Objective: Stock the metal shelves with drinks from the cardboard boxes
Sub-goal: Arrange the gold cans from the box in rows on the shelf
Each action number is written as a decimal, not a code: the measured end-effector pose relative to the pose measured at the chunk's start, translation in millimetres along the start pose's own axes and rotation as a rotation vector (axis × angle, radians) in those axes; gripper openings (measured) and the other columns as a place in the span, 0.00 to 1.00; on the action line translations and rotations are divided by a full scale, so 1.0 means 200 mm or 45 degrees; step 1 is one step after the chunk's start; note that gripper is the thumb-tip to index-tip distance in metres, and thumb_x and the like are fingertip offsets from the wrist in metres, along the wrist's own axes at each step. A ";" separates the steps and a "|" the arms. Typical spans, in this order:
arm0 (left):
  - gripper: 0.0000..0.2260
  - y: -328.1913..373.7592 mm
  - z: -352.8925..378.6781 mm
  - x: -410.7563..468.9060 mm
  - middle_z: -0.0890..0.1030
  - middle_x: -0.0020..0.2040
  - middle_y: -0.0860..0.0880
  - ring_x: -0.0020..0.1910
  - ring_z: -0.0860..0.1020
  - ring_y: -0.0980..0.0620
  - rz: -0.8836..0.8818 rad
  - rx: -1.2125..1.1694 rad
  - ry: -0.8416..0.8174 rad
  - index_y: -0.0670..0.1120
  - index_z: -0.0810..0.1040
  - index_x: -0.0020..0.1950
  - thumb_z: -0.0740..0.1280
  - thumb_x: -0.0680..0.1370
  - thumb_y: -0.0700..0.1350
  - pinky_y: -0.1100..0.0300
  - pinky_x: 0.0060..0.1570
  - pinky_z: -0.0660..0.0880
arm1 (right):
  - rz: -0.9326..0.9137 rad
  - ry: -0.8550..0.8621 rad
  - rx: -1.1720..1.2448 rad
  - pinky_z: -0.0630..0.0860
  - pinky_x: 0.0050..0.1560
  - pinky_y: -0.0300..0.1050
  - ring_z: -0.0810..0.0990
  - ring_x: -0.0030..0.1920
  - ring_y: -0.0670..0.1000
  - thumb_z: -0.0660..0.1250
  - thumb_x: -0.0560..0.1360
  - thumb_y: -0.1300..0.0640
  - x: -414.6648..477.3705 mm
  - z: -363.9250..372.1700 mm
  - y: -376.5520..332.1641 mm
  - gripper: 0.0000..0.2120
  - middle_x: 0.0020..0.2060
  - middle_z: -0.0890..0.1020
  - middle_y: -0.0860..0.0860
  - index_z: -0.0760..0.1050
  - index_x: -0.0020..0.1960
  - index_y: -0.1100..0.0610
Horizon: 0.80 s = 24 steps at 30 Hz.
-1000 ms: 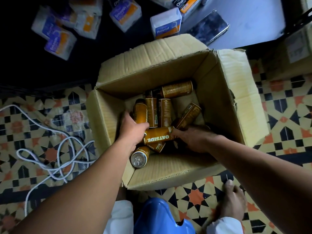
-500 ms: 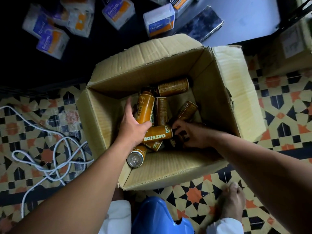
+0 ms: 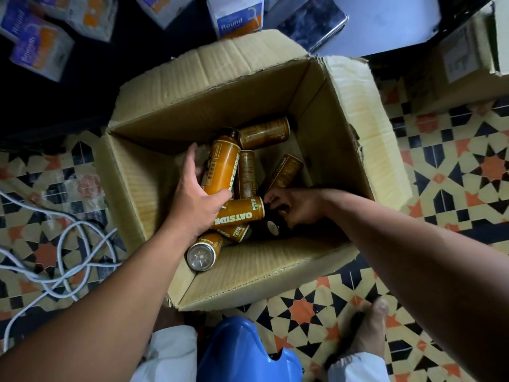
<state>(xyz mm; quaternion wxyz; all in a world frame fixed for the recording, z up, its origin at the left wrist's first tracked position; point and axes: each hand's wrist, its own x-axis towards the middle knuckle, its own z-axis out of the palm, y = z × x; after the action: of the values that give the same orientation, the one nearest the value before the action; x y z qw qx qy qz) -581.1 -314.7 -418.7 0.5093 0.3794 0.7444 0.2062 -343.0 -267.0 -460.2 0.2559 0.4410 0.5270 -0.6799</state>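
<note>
An open cardboard box point(image 3: 349, 139) sits on the patterned floor and holds several brown-orange drink bottles lying loose. My left hand point(image 3: 192, 199) grips one bottle point(image 3: 223, 166) and has it raised upright above the others. My right hand point(image 3: 297, 208) is low in the box, its fingers curled round a dark bottle point(image 3: 272, 226) near the bottom. Another bottle point(image 3: 239, 212) labelled OATSIDE lies crosswise between my hands. One bottle point(image 3: 202, 252) leans against the near wall, base toward me.
A white cable point(image 3: 63, 260) is tangled on the floor to the left. Dark shelving at the top holds white and blue packs point(image 3: 237, 20) and a phone point(image 3: 311, 26). A second cardboard box point(image 3: 465, 56) stands at the right. A blue stool point(image 3: 242, 351) is below me.
My left hand has lifted its bottle up out of the pile. My right hand has shifted left and closed on a bottle deep in the box. The view has tilted slightly.
</note>
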 end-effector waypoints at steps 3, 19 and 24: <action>0.47 0.00 0.00 0.00 0.68 0.71 0.49 0.64 0.73 0.50 0.028 0.004 0.012 0.67 0.49 0.79 0.77 0.73 0.43 0.62 0.48 0.72 | -0.024 0.010 -0.116 0.81 0.58 0.50 0.74 0.67 0.56 0.69 0.74 0.74 -0.01 0.02 0.01 0.37 0.71 0.73 0.54 0.64 0.74 0.46; 0.40 0.08 -0.07 -0.10 0.76 0.65 0.50 0.57 0.79 0.49 0.029 -0.018 -0.015 0.56 0.66 0.76 0.76 0.66 0.51 0.50 0.51 0.81 | -0.541 0.575 0.021 0.77 0.59 0.41 0.77 0.61 0.43 0.80 0.71 0.51 -0.28 0.07 -0.08 0.27 0.61 0.77 0.42 0.76 0.68 0.44; 0.29 0.14 -0.07 -0.12 0.82 0.54 0.52 0.50 0.82 0.54 0.082 -0.048 -0.068 0.57 0.75 0.61 0.74 0.61 0.52 0.50 0.50 0.82 | -0.575 0.670 0.202 0.79 0.59 0.40 0.79 0.61 0.39 0.78 0.73 0.49 -0.31 0.08 -0.08 0.27 0.60 0.81 0.40 0.76 0.70 0.47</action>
<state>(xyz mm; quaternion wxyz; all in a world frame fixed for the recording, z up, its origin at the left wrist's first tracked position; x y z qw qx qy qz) -579.6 -314.4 -379.6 0.5290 0.3989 0.7141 0.2262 -331.6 -284.0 -397.2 -0.0806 0.4918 0.6046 -0.6213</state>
